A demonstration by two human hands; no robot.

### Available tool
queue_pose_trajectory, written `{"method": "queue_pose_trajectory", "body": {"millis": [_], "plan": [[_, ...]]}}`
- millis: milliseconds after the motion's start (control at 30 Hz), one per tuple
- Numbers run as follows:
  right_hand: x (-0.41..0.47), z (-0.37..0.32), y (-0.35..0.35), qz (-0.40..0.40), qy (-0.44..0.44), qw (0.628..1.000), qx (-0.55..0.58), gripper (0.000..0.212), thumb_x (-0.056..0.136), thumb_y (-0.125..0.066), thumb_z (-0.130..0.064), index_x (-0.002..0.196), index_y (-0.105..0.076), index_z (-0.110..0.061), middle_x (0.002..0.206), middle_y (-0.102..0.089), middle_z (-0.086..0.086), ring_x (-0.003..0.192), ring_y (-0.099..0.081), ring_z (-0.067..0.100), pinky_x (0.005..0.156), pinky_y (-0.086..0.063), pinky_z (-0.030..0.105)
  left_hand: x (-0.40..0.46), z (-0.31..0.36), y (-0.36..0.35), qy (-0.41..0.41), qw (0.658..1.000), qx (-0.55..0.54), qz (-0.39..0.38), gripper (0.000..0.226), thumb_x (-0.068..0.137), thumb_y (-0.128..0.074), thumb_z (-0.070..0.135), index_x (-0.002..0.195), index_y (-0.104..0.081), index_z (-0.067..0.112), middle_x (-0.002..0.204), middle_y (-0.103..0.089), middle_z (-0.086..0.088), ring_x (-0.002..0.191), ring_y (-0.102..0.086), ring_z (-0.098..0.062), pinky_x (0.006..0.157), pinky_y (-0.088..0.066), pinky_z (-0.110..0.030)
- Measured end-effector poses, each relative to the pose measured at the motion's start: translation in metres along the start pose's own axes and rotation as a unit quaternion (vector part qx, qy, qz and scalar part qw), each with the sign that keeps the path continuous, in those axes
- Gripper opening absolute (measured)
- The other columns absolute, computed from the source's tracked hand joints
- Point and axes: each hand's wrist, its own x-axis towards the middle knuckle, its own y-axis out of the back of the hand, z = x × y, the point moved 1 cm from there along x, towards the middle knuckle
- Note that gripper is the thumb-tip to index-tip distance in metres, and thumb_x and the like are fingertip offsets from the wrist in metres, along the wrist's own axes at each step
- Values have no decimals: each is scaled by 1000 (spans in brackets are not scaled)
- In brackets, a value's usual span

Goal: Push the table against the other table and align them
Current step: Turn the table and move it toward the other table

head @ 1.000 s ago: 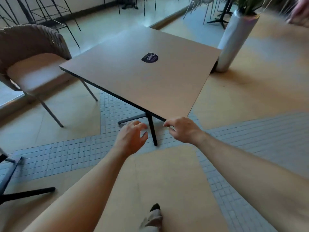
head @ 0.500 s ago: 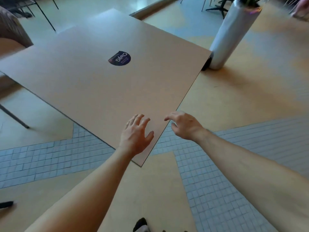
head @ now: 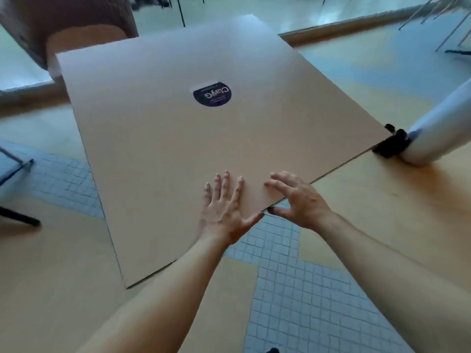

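Observation:
A square light-brown table [head: 158, 154] with a round dark sticker [head: 212, 96] fills the middle of the head view. My left hand [head: 225, 207] lies flat on the tabletop close to its near-right edge, fingers apart. My right hand [head: 298, 200] straddles that same edge just to the right: its spread fingers arch over the top and its thumb sits at or under the edge, not closed on it. The table's legs are hidden under the top. A second tabletop is not in view.
A tall white planter [head: 438, 128] leans in at the right, a dark object [head: 391, 146] at its foot touching the table's right corner. A woven chair [head: 84, 24] stands behind the far-left corner. Black metal furniture legs [head: 15, 217] show at the left edge.
I have come closer and the table now lies more squarely under me. My left hand went from the near corner to flat on the top. My right hand reached the edge.

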Motion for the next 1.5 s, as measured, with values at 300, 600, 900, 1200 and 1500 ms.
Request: {"method": "queue_pose_trajectory", "body": {"millis": [300,600,900,1200,1500], "plan": [[55,98,23,-62,140,985,-86,99,66,-49,-90,150,-10,-55,164,-10,-15,152,-4,14,116,-11,39,21,25,-11,43,998,37,32,108,71,-18,96,154,13,35,162,21,-11,149,20,-25,121,10,-44],[90,153,31,-53,304,943,-129,90,79,-37,-89,155,-16,-44,163,-21,-6,150,-20,22,116,-18,43,33,48,-10,67,996,49,32,110,71,-31,92,157,3,32,164,10,-15,151,9,-30,123,-8,-48],[96,204,54,-57,318,938,-125,86,80,-40,-86,153,-23,-43,162,-27,0,149,-23,31,115,-24,48,57,101,-13,139,990,15,36,112,72,-34,94,156,-21,21,161,-14,-23,149,-14,-40,116,-15,-51],[129,231,64,-59,358,922,-135,87,81,-41,-85,154,-24,-41,162,-27,2,149,-22,32,116,-22,50,88,120,-16,172,984,-4,55,113,70,-36,96,156,-22,25,161,-15,-22,149,-14,-40,116,-15,-50],[183,229,68,-63,370,919,-123,87,81,-42,-85,154,-23,-42,161,-28,3,148,-25,33,115,-24,50,129,97,-6,189,979,20,68,113,69,-36,97,155,-24,25,160,-18,-22,147,-19,-39,116,-14,-49]]}}
